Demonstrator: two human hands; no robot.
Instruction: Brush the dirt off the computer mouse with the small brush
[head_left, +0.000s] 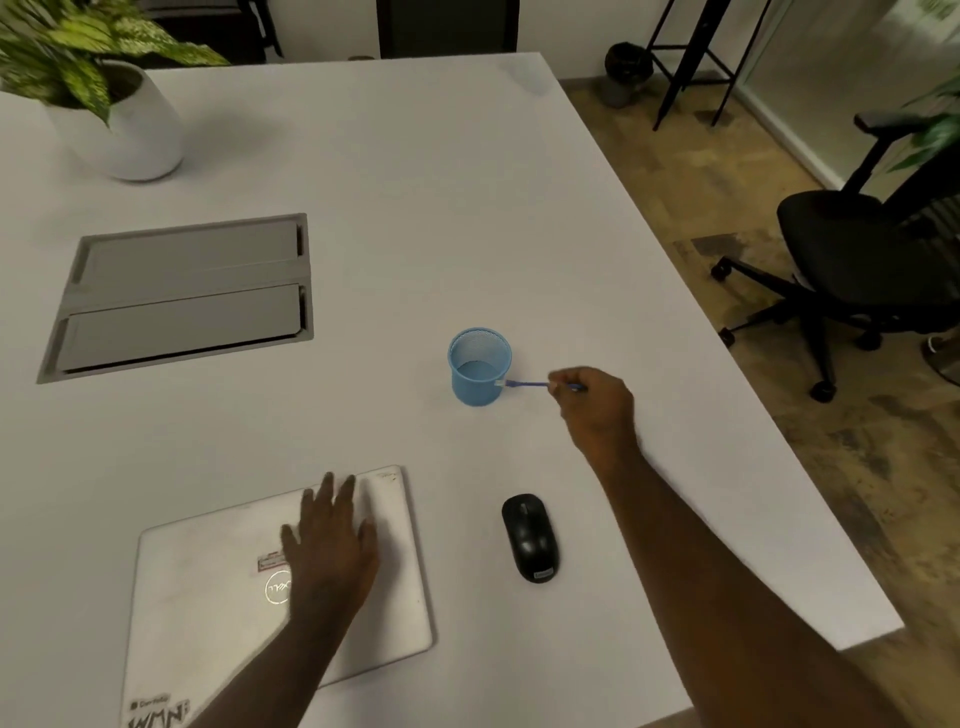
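Clearly the mouse (530, 538), a hard, smooth, light shell, lies nearer the body than the right hand (597, 410), which pinches the small brush (527, 384), thin, featherlight, mid-handle; left hand (330, 545) rests flat, released.

Two bare forearms reach in from the bottom edge, with no sleeve, watch, ring or glove showing on either. The left hand (332, 545) is seen from the back, broad, with four fingers and the thumb all visible. The right hand (597, 405) is also seen from the back, its knuckles rounded; the right forearm looks long and wide near the camera.
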